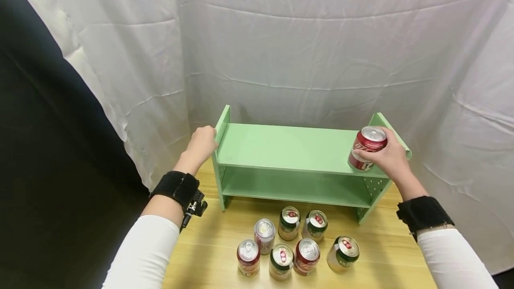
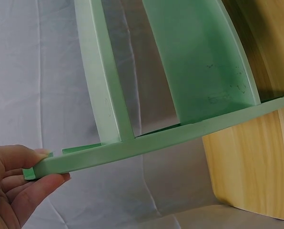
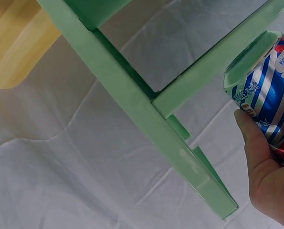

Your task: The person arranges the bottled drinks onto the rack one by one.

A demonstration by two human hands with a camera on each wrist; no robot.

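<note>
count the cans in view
8. One can is in the right hand; seven stand on the table: three front cans, a silver can behind them, two cans nearest the shelf, one lone can off to the right.

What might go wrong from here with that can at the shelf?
The red soda can in the right hand is near the front edge of the upper shelf, so it might topple if released too far forward. If it fell, it could knock the cans on the table. The left hand pinches the left side panel; a tug might shift the rack.
</note>
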